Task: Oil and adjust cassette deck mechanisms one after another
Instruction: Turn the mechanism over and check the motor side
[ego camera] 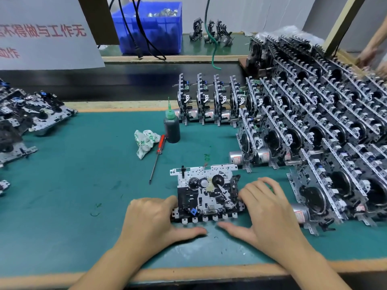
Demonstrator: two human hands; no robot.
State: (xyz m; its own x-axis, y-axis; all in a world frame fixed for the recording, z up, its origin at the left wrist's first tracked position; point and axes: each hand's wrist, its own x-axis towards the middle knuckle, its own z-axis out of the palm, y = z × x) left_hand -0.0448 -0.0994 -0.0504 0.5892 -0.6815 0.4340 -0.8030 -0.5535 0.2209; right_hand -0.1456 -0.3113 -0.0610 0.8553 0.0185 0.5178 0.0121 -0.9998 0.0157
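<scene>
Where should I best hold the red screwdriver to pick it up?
Grip the red handle, coming from above on its right side. The screwdriver lies flat with its thin shaft pointing toward you. The crumpled cloth crowds the handle's left side, and the oil bottle stands close by its top end.

Both forearms reach forward from the lower edge of the view, bare to the wrists, and converge slightly toward the middle. The left hand (156,218) lies palm down, knuckles up, its fingers curled over and tucked out of sight at their tips, while the thumb stretches out flat to the right. The right hand (266,208) mirrors it, palm down, fingers bent at the knuckles and pointing left and forward, with the thumb extended flat to the left. The two thumb tips point at each other, close but not touching. Neither wrist is bent sharply; both run in line with their forearms.
</scene>
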